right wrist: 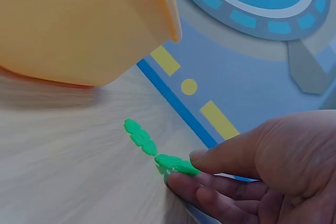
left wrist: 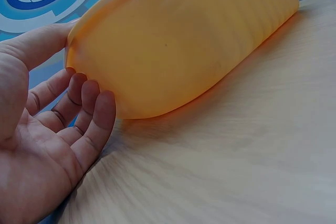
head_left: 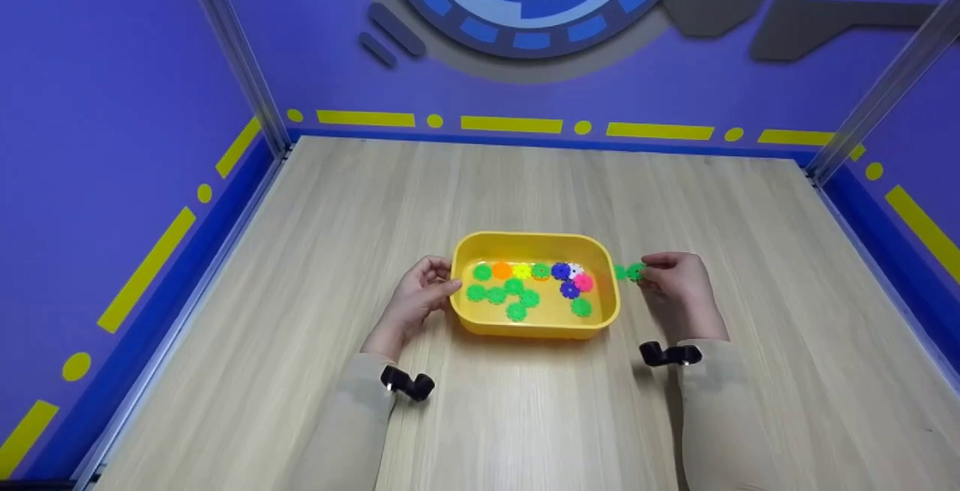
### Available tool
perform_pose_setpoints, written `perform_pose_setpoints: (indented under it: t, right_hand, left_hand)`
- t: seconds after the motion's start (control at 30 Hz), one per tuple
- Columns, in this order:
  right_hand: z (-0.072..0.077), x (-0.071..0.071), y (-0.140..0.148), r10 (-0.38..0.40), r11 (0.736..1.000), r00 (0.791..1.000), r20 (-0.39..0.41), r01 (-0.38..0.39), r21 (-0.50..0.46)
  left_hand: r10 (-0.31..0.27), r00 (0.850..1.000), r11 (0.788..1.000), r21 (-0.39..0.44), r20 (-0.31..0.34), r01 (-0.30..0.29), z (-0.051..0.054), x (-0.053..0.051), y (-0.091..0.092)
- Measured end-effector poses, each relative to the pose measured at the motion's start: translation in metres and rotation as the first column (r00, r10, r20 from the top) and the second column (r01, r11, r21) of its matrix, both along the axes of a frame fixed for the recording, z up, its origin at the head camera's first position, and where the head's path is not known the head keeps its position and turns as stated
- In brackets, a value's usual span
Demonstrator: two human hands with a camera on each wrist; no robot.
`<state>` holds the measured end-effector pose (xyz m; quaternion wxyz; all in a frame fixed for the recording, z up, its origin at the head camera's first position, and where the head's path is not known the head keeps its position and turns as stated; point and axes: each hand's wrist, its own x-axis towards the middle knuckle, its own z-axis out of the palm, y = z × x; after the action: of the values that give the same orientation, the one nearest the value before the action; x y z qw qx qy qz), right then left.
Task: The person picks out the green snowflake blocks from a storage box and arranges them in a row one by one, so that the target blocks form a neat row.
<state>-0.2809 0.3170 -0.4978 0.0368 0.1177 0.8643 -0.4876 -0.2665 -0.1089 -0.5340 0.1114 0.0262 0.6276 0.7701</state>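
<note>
Green toothed discs (head_left: 636, 273), linked: pinched by right hand (head_left: 682, 287); presumably light, stiff, best edge-held. Yellow tub (head_left: 536, 327), left of that hand: gripped by left hand (head_left: 417, 294).

Surface (head_left: 360, 199), one: pale wood grain, spread before me. Directly upon it, yellow bin (head_left: 525, 330), one: open-topped, upright, between side edges, well apart from the far edge.

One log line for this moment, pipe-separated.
left hand: grips yellow tub at left end | right hand: pinches green disc, second green disc adjoining, right of tub | tub: multicoloured discs inside
</note>
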Motion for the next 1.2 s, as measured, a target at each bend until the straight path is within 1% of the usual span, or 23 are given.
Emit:
perform_pose_setpoints:
  t: [0.1, 0.23, 0.5, 0.73, 0.97, 1.03, 1.2]
  right_hand:
    - [0.002, 0.001, 0.000, -0.004, 1.000, 1.000, 0.001, 0.004, 0.005]
    - [0.005, 0.002, 0.001, -0.020, 1.000, 1.000, 0.023, 0.021, -0.008]
    - [0.008, 0.003, 0.002, -0.028, 0.999, 0.999, 0.033, 0.029, -0.033]
    - [0.009, 0.000, 0.001, -0.037, 0.999, 0.997, 0.064, 0.037, -0.007]
    - [0.009, 0.000, 0.002, -0.049, 0.999, 0.997, 0.062, 0.050, -0.018]
    - [0.010, 0.001, 0.003, -0.055, 0.997, 0.997, 0.059, 0.058, -0.041]
    - [0.013, 0.003, 0.005, -0.043, 0.998, 0.999, 0.026, 0.044, -0.043]
  left_hand:
    - [0.001, 1.000, 1.000, 0.009, 0.003, -0.001, 0.000, 0.000, 0.000]
    - [-0.001, 1.000, 1.000, 0.014, -0.003, 0.001, 0.000, 0.000, 0.000]
    - [-0.011, 1.000, 1.000, 0.000, -0.013, 0.011, 0.000, 0.001, -0.001]
    - [-0.010, 1.000, 1.000, -0.008, -0.012, 0.010, -0.001, 0.000, -0.001]
    - [-0.010, 1.000, 1.000, -0.006, -0.012, 0.010, -0.001, 0.000, -0.001]
    - [-0.014, 1.000, 1.000, -0.004, -0.014, 0.014, -0.001, 0.000, -0.001]
    - [-0.018, 1.000, 1.000, -0.002, -0.017, 0.018, -0.002, -0.001, -0.001]
